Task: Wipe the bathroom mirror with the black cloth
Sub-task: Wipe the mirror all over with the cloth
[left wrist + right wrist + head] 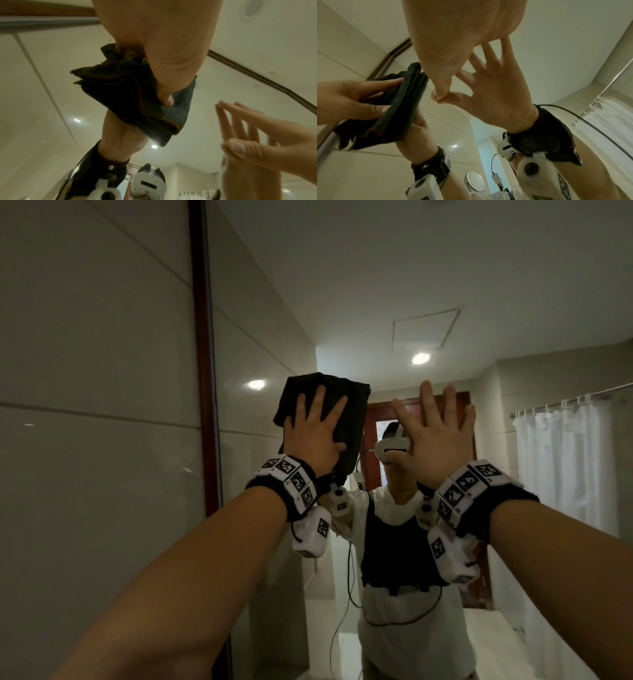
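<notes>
The bathroom mirror (342,302) fills the wall ahead, edged by a dark wooden frame (203,371). A folded black cloth (349,412) lies flat against the glass at head height. My left hand (315,433) presses it there with fingers spread and straight, thumb against its lower edge. In the left wrist view the cloth (137,102) shows several folded layers under my left hand (163,54). My right hand (435,433) lies flat on the bare glass just right of the cloth, fingers straight, holding nothing. The right wrist view shows that right hand (457,40) meeting its reflection, beside the cloth (406,102).
A glossy tiled wall (96,371) stands left of the frame. The glass reflects a person wearing a headset, a white shower curtain (565,467) on a rail, ceiling lights and a wooden door. A small round mirror (475,181) shows low in the reflection.
</notes>
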A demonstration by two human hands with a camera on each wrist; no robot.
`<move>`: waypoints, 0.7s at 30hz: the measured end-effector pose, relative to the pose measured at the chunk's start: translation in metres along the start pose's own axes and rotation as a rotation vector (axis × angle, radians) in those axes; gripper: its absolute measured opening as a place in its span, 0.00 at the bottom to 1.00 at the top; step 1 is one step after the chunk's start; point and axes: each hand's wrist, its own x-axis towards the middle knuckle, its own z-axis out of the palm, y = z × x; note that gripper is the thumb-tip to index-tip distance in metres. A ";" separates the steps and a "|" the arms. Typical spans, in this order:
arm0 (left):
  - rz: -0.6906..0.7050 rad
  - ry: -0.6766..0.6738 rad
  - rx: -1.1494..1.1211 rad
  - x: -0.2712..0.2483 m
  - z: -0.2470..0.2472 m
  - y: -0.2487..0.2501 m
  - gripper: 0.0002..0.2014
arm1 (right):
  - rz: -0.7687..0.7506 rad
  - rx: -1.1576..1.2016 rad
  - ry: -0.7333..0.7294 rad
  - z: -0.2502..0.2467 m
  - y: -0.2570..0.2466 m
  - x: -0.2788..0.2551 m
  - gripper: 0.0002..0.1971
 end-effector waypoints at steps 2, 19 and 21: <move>-0.014 -0.008 0.004 0.002 -0.001 -0.006 0.45 | -0.003 0.010 0.002 0.001 0.001 0.001 0.47; -0.367 -0.057 -0.238 -0.004 -0.003 -0.133 0.45 | 0.008 0.006 0.003 0.002 -0.001 0.001 0.47; -0.374 -0.039 -0.263 -0.006 -0.002 -0.124 0.45 | 0.007 0.020 -0.004 0.002 -0.002 0.000 0.46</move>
